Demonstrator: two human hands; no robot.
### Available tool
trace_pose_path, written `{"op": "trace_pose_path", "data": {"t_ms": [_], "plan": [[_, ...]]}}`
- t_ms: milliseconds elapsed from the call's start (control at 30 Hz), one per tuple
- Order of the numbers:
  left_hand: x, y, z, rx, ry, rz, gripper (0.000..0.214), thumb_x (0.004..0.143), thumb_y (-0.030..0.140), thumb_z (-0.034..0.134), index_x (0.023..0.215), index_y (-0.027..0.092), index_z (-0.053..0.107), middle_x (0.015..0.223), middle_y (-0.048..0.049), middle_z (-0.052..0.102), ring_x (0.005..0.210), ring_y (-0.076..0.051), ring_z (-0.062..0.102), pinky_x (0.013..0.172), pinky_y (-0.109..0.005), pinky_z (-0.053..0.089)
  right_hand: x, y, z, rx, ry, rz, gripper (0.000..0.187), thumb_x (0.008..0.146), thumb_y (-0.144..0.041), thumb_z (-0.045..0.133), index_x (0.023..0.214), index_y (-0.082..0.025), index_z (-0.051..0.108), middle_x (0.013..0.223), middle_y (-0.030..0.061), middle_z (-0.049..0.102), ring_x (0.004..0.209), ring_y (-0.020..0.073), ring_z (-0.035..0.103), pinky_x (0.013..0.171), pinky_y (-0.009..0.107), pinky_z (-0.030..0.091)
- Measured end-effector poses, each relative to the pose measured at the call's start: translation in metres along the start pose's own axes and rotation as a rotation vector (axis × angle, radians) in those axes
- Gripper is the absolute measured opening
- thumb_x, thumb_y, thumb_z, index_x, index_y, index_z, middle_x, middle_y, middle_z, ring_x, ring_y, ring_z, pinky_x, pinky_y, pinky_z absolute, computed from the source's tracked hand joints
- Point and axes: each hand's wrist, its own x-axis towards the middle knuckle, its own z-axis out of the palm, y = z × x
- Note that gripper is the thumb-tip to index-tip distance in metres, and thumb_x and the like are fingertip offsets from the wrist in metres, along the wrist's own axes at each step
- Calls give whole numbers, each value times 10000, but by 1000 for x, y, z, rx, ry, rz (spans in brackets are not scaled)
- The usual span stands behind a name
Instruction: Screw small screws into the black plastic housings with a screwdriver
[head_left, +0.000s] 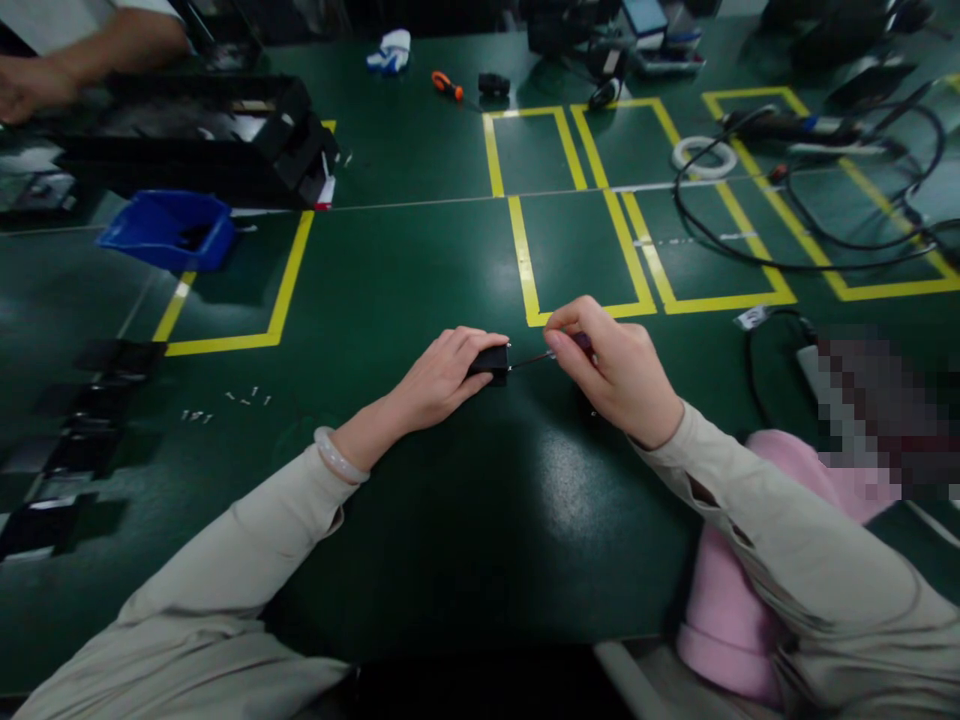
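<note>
My left hand (450, 368) is closed around a small black block-shaped part (491, 362) and holds it against the green table. Small shiny screw heads show at the block's right end. My right hand (611, 365) grips the handle of a screwdriver (531, 360), mostly hidden in the fingers. Its thin shaft points left, and the tip is at the lower screw on the block's end. Whether the tip sits in the screw I cannot tell. Left of my left hand, several small loose screws (244, 398) lie on the table.
Several black parts (82, 420) lie at the left edge. Behind them are a blue bin (169, 232) and a long black crate (195, 140), with another person's arm (112, 60) above. Cables (750, 255) loop at the right. An orange-handled screwdriver (448, 86) lies at the back.
</note>
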Motion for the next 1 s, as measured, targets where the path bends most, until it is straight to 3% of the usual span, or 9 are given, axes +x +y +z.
{"op": "trace_pose_path", "data": {"t_ms": [267, 433, 633, 833, 1000], "plan": [[0, 1, 0, -3, 1, -9, 415, 1038, 327, 475, 1431, 194, 457, 1369, -111, 564, 1233, -258, 519, 1077, -446, 421, 0, -1, 0, -7, 0, 5, 213, 977, -265, 464, 1067, -145, 616, 762, 28, 669, 603, 137, 619, 598, 257, 407], [0, 1, -1, 6, 6, 5, 412, 1040, 332, 474, 1427, 189, 460, 1355, -113, 573, 1235, -255, 519, 1072, -440, 418, 0, -1, -1, -8, -37, 16, 230, 993, -361, 487, 965, -173, 618, 719, 21, 680, 623, 153, 653, 592, 257, 392], [1, 1, -2, 8, -1, 0, 415, 1040, 325, 469, 1428, 180, 464, 1351, -118, 571, 1226, -258, 519, 1063, -442, 421, 0, -1, 0, 2, -6, 20, 205, 982, -276, 455, 1065, -163, 605, 776, 25, 674, 612, 135, 621, 603, 255, 411], [1, 2, -1, 5, 2, 5, 414, 1039, 333, 466, 1426, 187, 460, 1357, -120, 572, 1239, -259, 514, 1074, -447, 419, 0, 0, 0, 23, -27, 30, 193, 987, -348, 494, 975, -184, 596, 752, 16, 672, 645, 138, 650, 603, 246, 407], [2, 2, -1, 9, -1, 4, 412, 1041, 333, 460, 1424, 182, 462, 1353, -121, 570, 1240, -260, 512, 1080, -448, 414, 1, -2, 0, 40, -12, 24, 158, 965, -263, 477, 1038, -176, 587, 731, 0, 641, 577, 117, 593, 589, 246, 401]]}}
